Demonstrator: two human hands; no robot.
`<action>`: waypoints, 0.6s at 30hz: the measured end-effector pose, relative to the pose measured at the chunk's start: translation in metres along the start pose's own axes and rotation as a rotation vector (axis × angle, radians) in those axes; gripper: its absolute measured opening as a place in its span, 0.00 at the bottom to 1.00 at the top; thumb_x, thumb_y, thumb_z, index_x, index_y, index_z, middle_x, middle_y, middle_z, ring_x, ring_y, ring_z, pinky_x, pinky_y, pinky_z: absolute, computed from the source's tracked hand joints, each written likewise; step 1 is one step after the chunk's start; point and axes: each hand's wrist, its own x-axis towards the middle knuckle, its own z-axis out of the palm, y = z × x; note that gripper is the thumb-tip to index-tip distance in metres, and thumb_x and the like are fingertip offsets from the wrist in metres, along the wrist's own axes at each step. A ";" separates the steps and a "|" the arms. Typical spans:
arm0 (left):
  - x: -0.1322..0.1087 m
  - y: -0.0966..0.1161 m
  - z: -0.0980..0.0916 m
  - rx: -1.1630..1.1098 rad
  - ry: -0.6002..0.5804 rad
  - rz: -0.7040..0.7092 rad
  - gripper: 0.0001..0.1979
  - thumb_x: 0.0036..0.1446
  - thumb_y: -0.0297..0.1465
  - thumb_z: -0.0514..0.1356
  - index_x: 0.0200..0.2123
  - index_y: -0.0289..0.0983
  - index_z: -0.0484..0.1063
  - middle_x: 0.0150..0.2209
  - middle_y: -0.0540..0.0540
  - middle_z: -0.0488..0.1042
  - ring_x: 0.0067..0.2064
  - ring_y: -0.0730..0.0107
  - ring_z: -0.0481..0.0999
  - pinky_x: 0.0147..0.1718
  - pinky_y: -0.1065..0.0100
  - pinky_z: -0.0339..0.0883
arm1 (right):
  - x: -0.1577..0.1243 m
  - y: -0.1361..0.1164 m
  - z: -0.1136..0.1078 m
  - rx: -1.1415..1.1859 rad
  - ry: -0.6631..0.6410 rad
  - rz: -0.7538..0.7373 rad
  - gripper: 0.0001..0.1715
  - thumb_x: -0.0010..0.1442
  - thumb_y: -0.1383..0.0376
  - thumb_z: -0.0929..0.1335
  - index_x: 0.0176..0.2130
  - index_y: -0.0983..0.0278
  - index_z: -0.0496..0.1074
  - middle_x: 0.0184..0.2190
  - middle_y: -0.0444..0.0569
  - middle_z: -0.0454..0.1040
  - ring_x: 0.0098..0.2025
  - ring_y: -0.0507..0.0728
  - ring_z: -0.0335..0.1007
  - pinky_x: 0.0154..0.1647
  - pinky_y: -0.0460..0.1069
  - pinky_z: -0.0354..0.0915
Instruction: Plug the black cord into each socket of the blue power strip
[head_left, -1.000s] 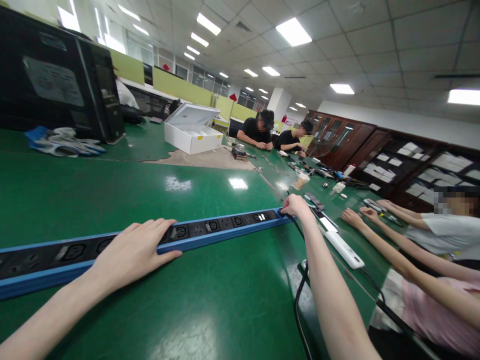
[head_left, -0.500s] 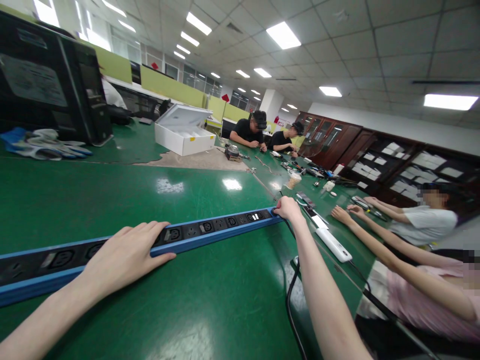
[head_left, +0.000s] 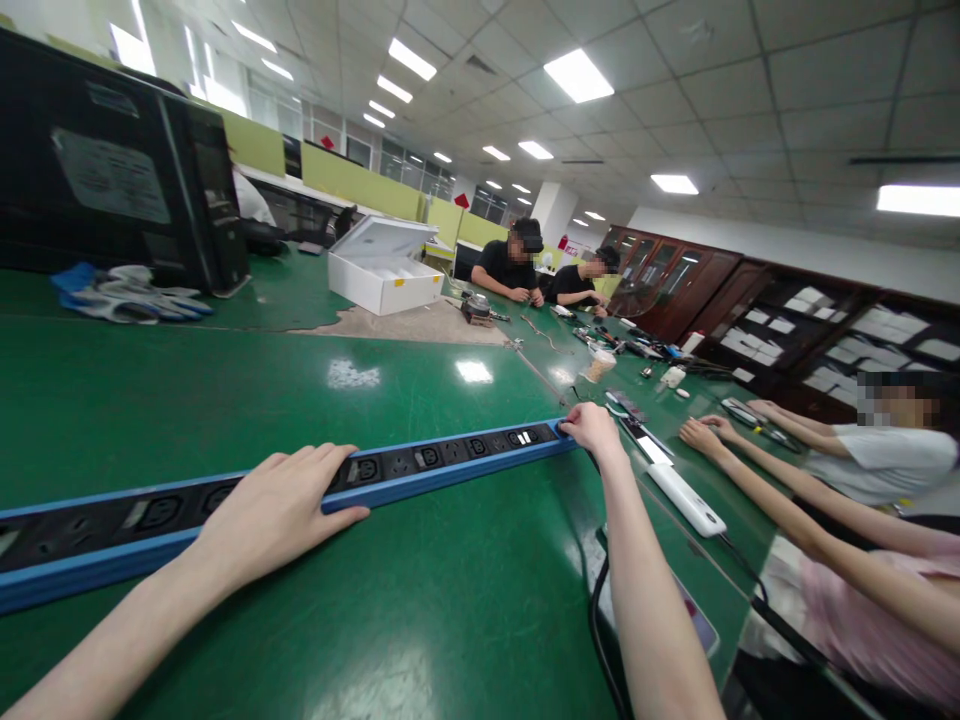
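A long blue power strip (head_left: 450,453) with black sockets lies aslant on the green table. My left hand (head_left: 281,510) is wrapped over its middle, thumb along the near side and fingers across the top. At the strip's far right end my right hand (head_left: 596,432) is closed, its fingertips pinching the black power cord where it meets the strip; the exact grip is partly hidden. That black cord (head_left: 598,610) runs down beneath my right forearm toward the near edge. A phone (head_left: 696,615) lies partly behind the same forearm.
A white power strip (head_left: 686,498) lies to the right, near a co-worker's hands (head_left: 705,436). Further back are an open white box (head_left: 386,285), gloves (head_left: 135,295), a black computer case (head_left: 112,170) and a cup (head_left: 600,365). Other people sit around the table.
The view has shifted slightly, so everything appears a little further right. More of the phone shows beside my right forearm. Both hands keep their places on the strip and cord.
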 end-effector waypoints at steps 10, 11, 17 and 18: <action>0.002 -0.002 0.003 -0.014 -0.006 -0.023 0.39 0.55 0.60 0.56 0.61 0.42 0.67 0.56 0.37 0.75 0.53 0.43 0.75 0.50 0.51 0.64 | 0.008 0.015 0.001 0.083 -0.071 -0.004 0.19 0.52 0.51 0.75 0.40 0.60 0.79 0.38 0.51 0.81 0.39 0.58 0.77 0.37 0.47 0.65; 0.002 -0.002 0.004 -0.017 -0.004 -0.024 0.39 0.55 0.60 0.56 0.61 0.42 0.67 0.56 0.38 0.75 0.53 0.43 0.75 0.50 0.51 0.64 | 0.009 0.016 0.003 0.085 -0.076 -0.013 0.20 0.53 0.51 0.74 0.40 0.60 0.78 0.39 0.50 0.81 0.39 0.58 0.77 0.37 0.46 0.65; 0.002 -0.004 0.007 -0.024 -0.003 -0.033 0.39 0.55 0.61 0.56 0.61 0.42 0.67 0.57 0.37 0.75 0.53 0.43 0.75 0.51 0.52 0.63 | 0.012 0.018 0.009 0.131 -0.049 -0.037 0.15 0.55 0.54 0.73 0.37 0.63 0.76 0.37 0.49 0.81 0.38 0.56 0.76 0.35 0.45 0.62; 0.002 -0.004 0.007 -0.026 -0.008 -0.037 0.40 0.54 0.61 0.56 0.61 0.42 0.67 0.57 0.37 0.75 0.53 0.42 0.75 0.51 0.52 0.63 | 0.012 0.018 0.007 0.138 -0.043 -0.034 0.15 0.55 0.55 0.73 0.36 0.63 0.76 0.36 0.49 0.81 0.37 0.56 0.76 0.34 0.45 0.62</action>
